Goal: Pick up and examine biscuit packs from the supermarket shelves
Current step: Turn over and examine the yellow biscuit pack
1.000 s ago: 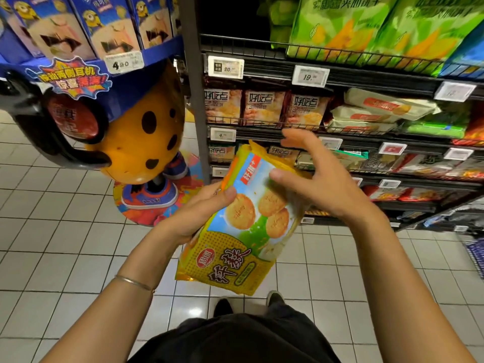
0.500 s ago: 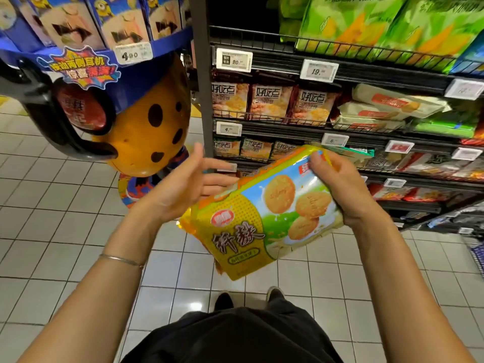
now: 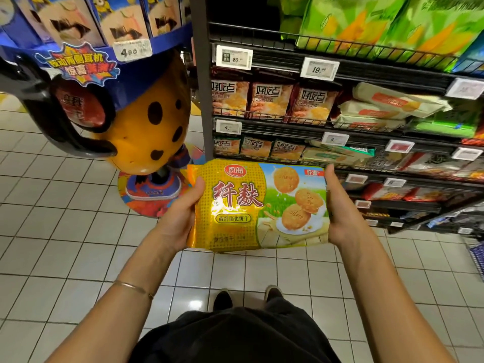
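Yellow spotted mascot display (image 3: 146, 121) left, on white tiled floor (image 3: 52, 231); price tag (image 3: 132, 50) above.

Shelves (image 3: 340, 74) ahead, mascot display (image 3: 146, 121) left

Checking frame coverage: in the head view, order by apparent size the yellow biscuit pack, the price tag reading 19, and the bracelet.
1. yellow biscuit pack, also nearest the camera
2. price tag reading 19
3. bracelet, only a thin band

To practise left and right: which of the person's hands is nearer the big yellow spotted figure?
Left. The left hand grips one edge of the biscuit pack, just below the yellow figure; the right hand holds the opposite edge, across the pack, by the shelves.
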`<state>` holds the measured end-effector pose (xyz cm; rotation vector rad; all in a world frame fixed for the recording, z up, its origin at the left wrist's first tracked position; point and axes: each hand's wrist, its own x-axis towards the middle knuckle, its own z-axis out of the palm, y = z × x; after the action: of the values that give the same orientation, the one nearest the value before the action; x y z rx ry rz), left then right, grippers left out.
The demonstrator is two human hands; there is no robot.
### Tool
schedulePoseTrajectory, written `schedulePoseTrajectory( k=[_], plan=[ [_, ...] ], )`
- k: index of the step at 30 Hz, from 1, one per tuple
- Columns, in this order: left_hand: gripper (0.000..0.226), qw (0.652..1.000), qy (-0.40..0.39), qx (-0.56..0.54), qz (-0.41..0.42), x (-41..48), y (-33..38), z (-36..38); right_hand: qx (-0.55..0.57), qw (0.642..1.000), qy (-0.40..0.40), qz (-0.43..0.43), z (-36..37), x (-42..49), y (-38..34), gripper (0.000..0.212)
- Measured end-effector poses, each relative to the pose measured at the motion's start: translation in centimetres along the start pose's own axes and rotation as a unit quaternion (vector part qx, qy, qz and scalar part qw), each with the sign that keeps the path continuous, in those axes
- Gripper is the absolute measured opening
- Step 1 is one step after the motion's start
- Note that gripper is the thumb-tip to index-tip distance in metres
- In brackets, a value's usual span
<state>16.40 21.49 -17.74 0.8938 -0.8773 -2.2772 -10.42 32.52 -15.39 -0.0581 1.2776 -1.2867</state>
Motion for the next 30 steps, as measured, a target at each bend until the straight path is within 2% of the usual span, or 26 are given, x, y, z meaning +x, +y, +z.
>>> schedulePoseTrajectory(
  k=[3, 8, 13, 18, 22, 25, 27, 30],
  plan=[
    [0.055, 0.999, 0.02, -0.017, 0.022, 0.3, 0.3, 0.1, 0.015, 1.0, -0.011, 0.012, -0.9, 0.5, 0.7, 0.082],
    [0.057, 0.997, 0.043, -0.06, 0.031, 0.5, 0.2, -0.3, 0.017, 0.999, -0.034, 0.022, -1.5, 0.8, 0.8, 0.068],
    [0.053, 0.994, 0.053, -0.097, 0.002, 1.0, -0.3, -1.0, 0.031, 0.997, -0.072, 0.008, -1.0, 0.6, 0.8, 0.041],
    [0.052, 0.987, 0.065, -0.146, -0.025, 1.6, -0.5, -1.5, 0.035, 0.998, -0.056, 0.016, -0.8, 0.7, 0.7, 0.044],
    [0.054, 0.978, 0.084, -0.175, -0.082, 1.8, -0.8, -1.8, 0.034, 0.998, -0.044, -0.008, -0.7, 0.4, -0.3, 0.042],
    [0.034, 0.969, 0.092, -0.21, -0.092, 1.6, -1.5, -1.8, 0.041, 0.998, -0.041, -0.021, 0.1, 0.0, -1.1, 0.044],
    [0.026, 0.958, 0.132, -0.235, -0.099, 1.5, -2.3, -2.2, 0.046, 0.998, -0.035, -0.028, 0.7, -0.1, -1.8, 0.047],
    [0.031, 0.932, 0.206, -0.269, -0.126, 1.8, -3.7, -3.4, 0.045, 0.998, -0.031, -0.039, 1.4, -0.3, -2.4, 0.047]
  ],
)
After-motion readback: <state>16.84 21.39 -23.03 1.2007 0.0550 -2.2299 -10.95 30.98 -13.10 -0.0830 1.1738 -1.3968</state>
